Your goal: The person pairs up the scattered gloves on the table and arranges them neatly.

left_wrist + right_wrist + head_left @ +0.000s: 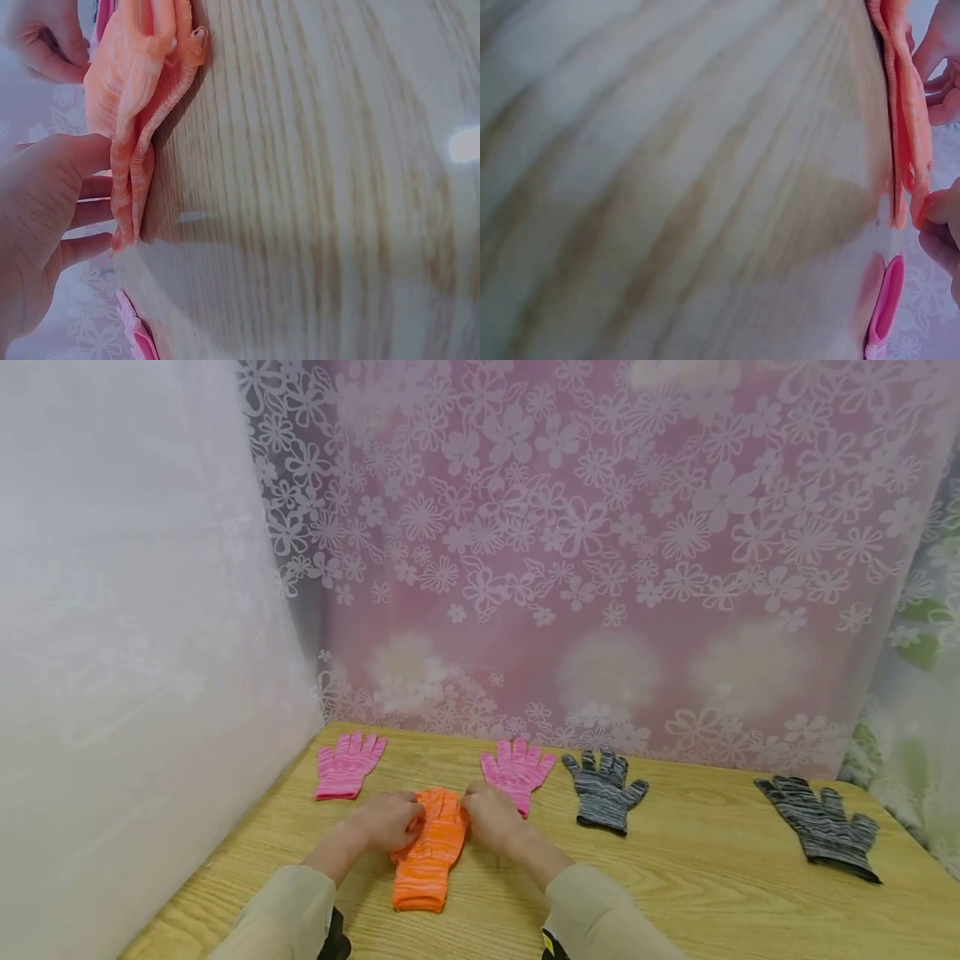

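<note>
An orange knitted glove (426,864) lies on the table, its cuff toward me and its fingers pointing away. My left hand (388,821) grips its left edge near the finger section; in the left wrist view the left hand's thumb and fingertips (91,214) meet the folded, layered edge of the glove (127,135). On the other side my right hand (491,817) pinches the glove near its fingertips, and the right wrist view shows thumb and finger (941,217) closed on the end of the orange fabric (911,127).
Beyond my hands lie two pink gloves, one at the back left (350,767) and one just past my right hand (519,768). A grey-black glove (603,792) lies right of centre, another (821,827) near the right edge. Floral curtains (570,568) surround the wooden table (697,877).
</note>
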`<state>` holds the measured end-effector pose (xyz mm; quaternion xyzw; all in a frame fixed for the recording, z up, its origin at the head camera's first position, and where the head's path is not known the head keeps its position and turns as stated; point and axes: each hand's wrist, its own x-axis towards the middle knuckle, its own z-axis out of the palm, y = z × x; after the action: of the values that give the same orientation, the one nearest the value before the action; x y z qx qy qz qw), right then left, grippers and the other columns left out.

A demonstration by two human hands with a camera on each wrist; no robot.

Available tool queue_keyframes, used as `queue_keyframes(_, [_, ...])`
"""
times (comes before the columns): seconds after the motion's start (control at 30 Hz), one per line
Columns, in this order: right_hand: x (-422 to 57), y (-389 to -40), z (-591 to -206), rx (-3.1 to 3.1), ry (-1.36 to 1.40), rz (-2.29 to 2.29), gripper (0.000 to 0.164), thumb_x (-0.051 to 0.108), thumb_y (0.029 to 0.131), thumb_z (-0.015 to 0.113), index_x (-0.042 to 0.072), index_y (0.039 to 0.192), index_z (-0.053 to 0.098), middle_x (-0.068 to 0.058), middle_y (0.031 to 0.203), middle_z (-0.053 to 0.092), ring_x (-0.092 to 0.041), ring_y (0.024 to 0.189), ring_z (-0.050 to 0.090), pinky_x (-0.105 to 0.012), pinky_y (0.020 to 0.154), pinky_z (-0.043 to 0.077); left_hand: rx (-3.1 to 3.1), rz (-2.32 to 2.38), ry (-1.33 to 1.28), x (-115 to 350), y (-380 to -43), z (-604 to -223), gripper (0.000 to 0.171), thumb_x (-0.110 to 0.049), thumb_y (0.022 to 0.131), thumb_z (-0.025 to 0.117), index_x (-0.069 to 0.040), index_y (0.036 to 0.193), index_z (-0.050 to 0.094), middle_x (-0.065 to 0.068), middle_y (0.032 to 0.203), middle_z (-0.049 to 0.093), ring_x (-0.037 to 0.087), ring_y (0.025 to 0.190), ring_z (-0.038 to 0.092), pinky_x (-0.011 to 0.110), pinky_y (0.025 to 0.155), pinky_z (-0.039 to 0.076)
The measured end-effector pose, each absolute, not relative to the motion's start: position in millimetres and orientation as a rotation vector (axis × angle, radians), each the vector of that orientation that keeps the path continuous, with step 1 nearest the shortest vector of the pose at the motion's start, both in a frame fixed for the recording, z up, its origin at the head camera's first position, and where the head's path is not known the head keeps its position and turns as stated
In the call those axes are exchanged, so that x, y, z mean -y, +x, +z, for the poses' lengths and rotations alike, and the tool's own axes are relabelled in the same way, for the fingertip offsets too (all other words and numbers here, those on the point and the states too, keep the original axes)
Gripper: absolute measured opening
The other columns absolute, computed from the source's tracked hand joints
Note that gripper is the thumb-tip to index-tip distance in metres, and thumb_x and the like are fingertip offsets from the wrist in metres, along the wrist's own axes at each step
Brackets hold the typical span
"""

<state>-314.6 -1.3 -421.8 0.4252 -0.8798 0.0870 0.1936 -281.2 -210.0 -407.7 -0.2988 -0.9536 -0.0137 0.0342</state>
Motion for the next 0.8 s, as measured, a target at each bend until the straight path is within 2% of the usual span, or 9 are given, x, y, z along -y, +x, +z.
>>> queue_keyframes(0.23, [3.2, -313.8, -427.1, 2.473, 1.236, 0.107, 0.014, 0.006, 0.083, 0.061, 0.008, 0.071, 0.067, -0.004, 0.08, 0.057, -0.019, 0.073, 0.056, -0.028, 0.068, 0.048, 2.941, -0.062, -0.915, 209.1, -281.0, -407.7, 0.004, -0.016, 0.083, 0.064, -0.014, 0.083, 0.061, -0.005, 0.077, 0.046, 0.011, 0.065, 0.043, 0.028, 0.061, 0.041])
queue_keyframes(0.5, [0.6, -309.2, -423.4, 2.492, 1.182, -0.002, 0.011, 0.016, 0.087, 0.06, 0.012, 0.082, 0.069, -0.003, 0.098, 0.06, -0.02, 0.09, 0.055, -0.033, 0.075, 0.048, 2.928, -0.053, -0.927, 207.9, -283.2, -410.0, 0.004, -0.016, 0.084, 0.063, -0.014, 0.082, 0.061, -0.006, 0.076, 0.047, 0.011, 0.065, 0.047, 0.029, 0.062, 0.043])
queue_keyframes(0.67, [0.6, -308.0, -422.5, 2.435, 1.36, 0.056, 0.01, 0.022, 0.087, 0.061, 0.016, 0.089, 0.069, 0.001, 0.101, 0.061, -0.017, 0.096, 0.056, -0.032, 0.082, 0.046, 2.915, -0.053, -0.948, 209.8, -283.1, -410.9, 0.004, -0.015, 0.083, 0.064, -0.013, 0.081, 0.062, -0.006, 0.075, 0.047, 0.011, 0.065, 0.048, 0.028, 0.062, 0.043])
queue_keyframes(0.8, [0.7, -305.5, -423.7, 2.471, 1.482, 0.04, 0.017, 0.026, 0.088, 0.06, 0.016, 0.098, 0.068, 0.002, 0.102, 0.061, -0.014, 0.097, 0.056, -0.028, 0.085, 0.044, 2.923, -0.043, -0.939, 210.3, -283.9, -410.2, 0.007, -0.016, 0.084, 0.063, -0.013, 0.079, 0.059, -0.007, 0.072, 0.043, 0.009, 0.06, 0.04, 0.026, 0.058, 0.038])
